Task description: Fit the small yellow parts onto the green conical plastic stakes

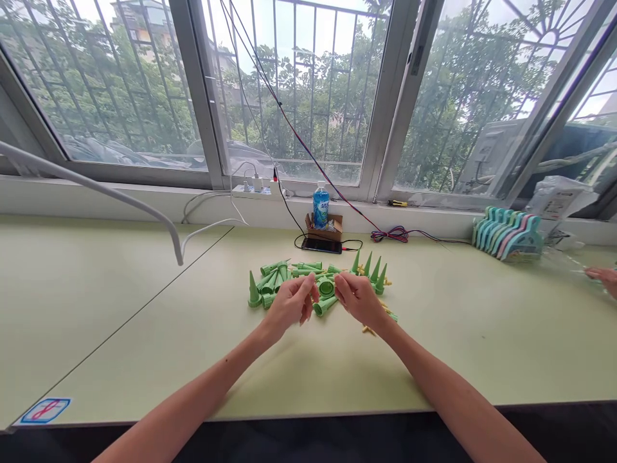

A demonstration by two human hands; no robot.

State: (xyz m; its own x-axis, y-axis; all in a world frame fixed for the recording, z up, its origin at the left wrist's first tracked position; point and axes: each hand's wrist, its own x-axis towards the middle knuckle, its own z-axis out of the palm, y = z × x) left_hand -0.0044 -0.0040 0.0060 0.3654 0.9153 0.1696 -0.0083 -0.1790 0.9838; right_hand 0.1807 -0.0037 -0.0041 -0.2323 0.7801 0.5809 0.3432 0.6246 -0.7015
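My left hand (293,301) is closed in a pinch, thumb against forefinger, over a pile of green plastic cones. Opposite it, my right hand (359,298) is pinched too, its fingertips a short way from the left ones. Whatever either hand holds is too small or hidden to make out. Between the hands, a green cone (326,287) shows its round open end. Another cone (324,306) lies just below it. An upright cone (253,290) stands to the left, and several upright cones (375,270) stand in a row beyond my right hand. Small yellow pegs (369,330) lie near my right wrist.
Behind the pile are a phone (322,245) with a cable, a small cardboard box (332,233) and a blue bottle (321,206). Coiled wire (390,234) and pastel hangers (508,233) sit farther right. Another person's hand (603,278) is at the right edge. A white tube (144,204) juts in from the left.
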